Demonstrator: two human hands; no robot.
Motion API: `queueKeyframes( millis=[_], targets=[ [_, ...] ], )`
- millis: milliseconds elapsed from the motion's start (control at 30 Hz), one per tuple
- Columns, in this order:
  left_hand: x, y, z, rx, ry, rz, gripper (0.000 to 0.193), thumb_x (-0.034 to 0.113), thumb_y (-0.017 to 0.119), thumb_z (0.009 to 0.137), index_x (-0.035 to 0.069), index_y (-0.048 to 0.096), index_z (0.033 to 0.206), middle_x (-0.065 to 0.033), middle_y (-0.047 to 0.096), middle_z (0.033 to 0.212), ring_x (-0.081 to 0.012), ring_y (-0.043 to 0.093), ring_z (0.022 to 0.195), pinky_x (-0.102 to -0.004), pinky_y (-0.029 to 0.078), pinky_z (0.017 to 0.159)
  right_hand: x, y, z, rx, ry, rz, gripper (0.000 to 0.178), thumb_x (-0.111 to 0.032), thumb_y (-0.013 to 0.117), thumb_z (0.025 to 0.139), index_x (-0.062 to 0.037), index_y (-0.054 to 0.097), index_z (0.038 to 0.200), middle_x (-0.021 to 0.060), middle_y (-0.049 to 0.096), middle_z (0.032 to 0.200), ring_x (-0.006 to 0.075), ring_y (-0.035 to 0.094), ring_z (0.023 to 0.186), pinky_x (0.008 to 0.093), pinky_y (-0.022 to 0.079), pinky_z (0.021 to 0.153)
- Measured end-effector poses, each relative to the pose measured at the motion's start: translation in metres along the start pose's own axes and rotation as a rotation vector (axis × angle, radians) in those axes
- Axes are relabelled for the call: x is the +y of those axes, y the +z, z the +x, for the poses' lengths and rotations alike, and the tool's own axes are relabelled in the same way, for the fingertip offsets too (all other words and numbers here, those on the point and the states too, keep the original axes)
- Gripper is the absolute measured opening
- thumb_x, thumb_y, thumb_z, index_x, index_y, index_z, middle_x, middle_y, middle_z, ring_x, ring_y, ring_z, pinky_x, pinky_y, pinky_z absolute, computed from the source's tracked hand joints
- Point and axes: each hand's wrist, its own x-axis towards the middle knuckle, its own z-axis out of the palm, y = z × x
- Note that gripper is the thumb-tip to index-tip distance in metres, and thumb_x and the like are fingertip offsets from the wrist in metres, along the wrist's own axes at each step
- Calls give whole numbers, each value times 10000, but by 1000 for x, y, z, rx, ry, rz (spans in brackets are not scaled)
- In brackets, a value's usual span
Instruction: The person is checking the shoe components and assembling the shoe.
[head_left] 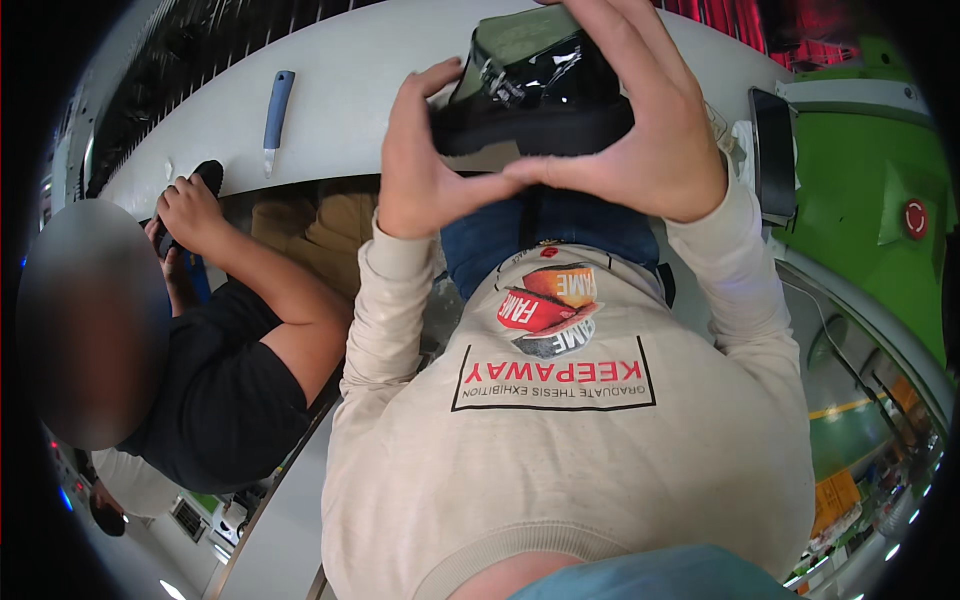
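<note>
The big white table (340,105) curves across the top of the frame. A green machine (850,180) fills the upper right. Another person (220,400) in a black top sits at the left.

The shiny dark thing (555,85) is at the top middle, by the table's near edge. The right hand (660,145) grips its right side, fingers over the top and thumb underneath. The left hand (420,190) curls around its left end, and the two thumbs meet below. So picking it up looks done; letting it go is not yet done. The hands cover parts of it, so I can't quite tell if its bottom touches the table.

A flat black thing (772,150) is near the right wrist and might get bumped. A blue-handled tool (279,110) lies at the upper left, well apart from both hands. Next comes a small black thing (208,178) in the other person's hands. Smallest is a red button (915,218), far right.
</note>
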Motion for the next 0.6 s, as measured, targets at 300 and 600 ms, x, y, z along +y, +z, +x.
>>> queueKeyframes(
  millis=[300, 600],
  targets=[
    [62, 26, 16, 235, 199, -261, 1458, 511, 1080, 644, -7, 234, 1713, -200, 468, 1589, -300, 508, 1451, -428, 400, 1244, 11, 31, -1, 20, -451, 83, 1073, -226, 1006, 771, -14, 435, 1654, 207, 535, 1500, 363, 617, 1297, 419, 519, 1112],
    [45, 30, 19, 414, 262, -120, 1017, 407, 970, 723, -45, 534, 1522, -232, 627, 1436, -409, 625, 1310, -469, 494, 1138, 10, 23, 1, -149, -207, 69, 1115, -219, 991, 764, -57, 405, 1699, 179, 489, 1632, 340, 537, 1482, 425, 435, 1240]
  ],
)
